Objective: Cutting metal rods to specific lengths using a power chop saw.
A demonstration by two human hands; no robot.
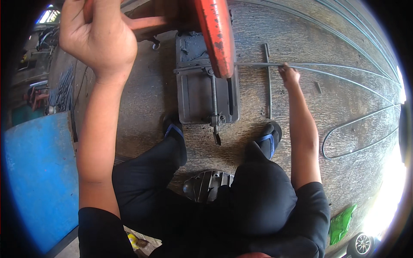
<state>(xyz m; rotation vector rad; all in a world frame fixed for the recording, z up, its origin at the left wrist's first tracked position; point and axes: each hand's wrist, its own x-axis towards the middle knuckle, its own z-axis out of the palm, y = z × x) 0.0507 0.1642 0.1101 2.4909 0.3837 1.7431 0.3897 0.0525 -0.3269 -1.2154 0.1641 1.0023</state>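
Gripping one red handle (87, 13) with the left hand (100, 43), fingers curled round, beside one red-guarded chop saw (216, 41). Grasping metal rod (257, 64) in the closed fingers of the right hand (291, 75); to be found right of the saw, leading leftward behind the guard and fanning rightward into two strands. Can't tell whether bent from one piece. Counting one grey base (195, 101) with one threaded clamp screw (214, 92), one loose straight rod (269, 86), one short offcut (318, 87), two blue-strapped flip-flops (272, 141), one blue panel (38, 176), one green bag (342, 224), one spoked wheel (362, 244).
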